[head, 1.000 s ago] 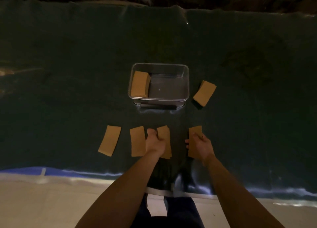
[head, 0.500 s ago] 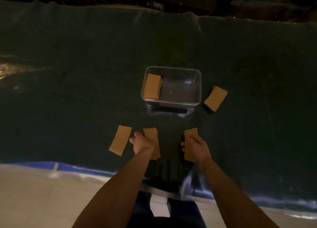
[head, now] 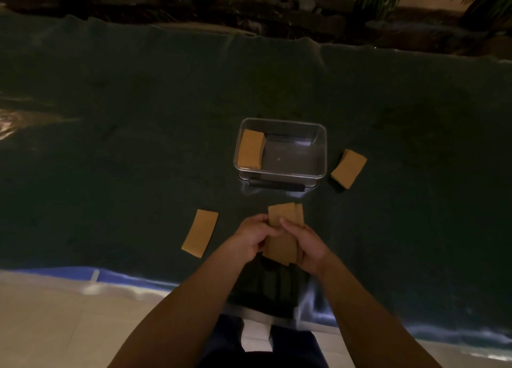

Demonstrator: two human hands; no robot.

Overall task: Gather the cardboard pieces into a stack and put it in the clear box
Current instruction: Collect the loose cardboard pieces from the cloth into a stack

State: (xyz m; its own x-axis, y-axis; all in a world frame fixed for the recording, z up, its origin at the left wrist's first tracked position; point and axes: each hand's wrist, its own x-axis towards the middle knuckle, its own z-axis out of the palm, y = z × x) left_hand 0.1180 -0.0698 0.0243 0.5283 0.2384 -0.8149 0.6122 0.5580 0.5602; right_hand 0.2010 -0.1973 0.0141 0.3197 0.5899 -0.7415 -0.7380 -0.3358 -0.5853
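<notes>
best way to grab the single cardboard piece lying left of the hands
The loose cardboard piece lies flat on the dark cloth, long and narrow, its far end tilted a little right. Probably best to come from above with the left hand, which is nearest, and pinch across the two long edges near the middle. Being thin and flat, it may need one edge lifted with the fingers first.

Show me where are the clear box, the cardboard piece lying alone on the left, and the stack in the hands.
clear box (head: 321, 157): head view, right wall.
lone cardboard piece (head: 200, 233): head view, its middle.
stack (head: 282, 215): head view, top sheet's upper part.
</notes>
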